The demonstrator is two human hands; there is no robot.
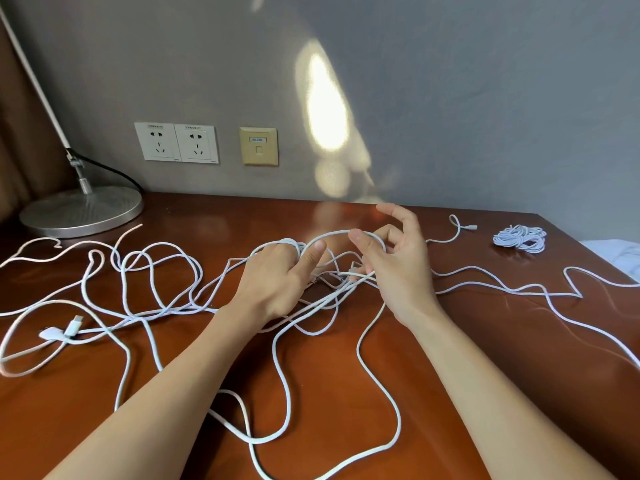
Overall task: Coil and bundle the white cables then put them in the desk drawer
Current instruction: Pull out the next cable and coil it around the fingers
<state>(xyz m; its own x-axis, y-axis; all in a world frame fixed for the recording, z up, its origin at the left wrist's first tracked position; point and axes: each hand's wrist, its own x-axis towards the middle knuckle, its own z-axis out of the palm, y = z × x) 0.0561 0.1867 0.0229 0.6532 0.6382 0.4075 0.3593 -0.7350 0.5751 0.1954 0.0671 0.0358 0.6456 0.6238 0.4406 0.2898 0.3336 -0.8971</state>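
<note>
**White cable looped between two hands over the desk**

A loop of white cable [332, 233] is pinched between the thumb and a curled finger of the right hand [398, 271], while the other fingers [398, 213] are lifted and spread apart. The far end of the same loop is gripped by the left hand [277, 282]: its fingers are curled round a few gathered turns and the thumb is stretched toward the right hand. Both hands are held close together just above the middle of the desk [52, 410], and several strands are drawn under the palms.

Around the hands, loose cables [152, 258] are spread in tangled curves across the wood, from the left edge to the right edge and toward the near edge. A white connector [74, 322] is seen among the strands at the near left. A finished bundle [519, 239] is set apart at the far right, near the desk's edge.

At the far left a lamp base [81, 211] is stood on the desk. On the wall behind, two sockets [176, 142] and a beige data port [259, 146] are mounted.
</note>
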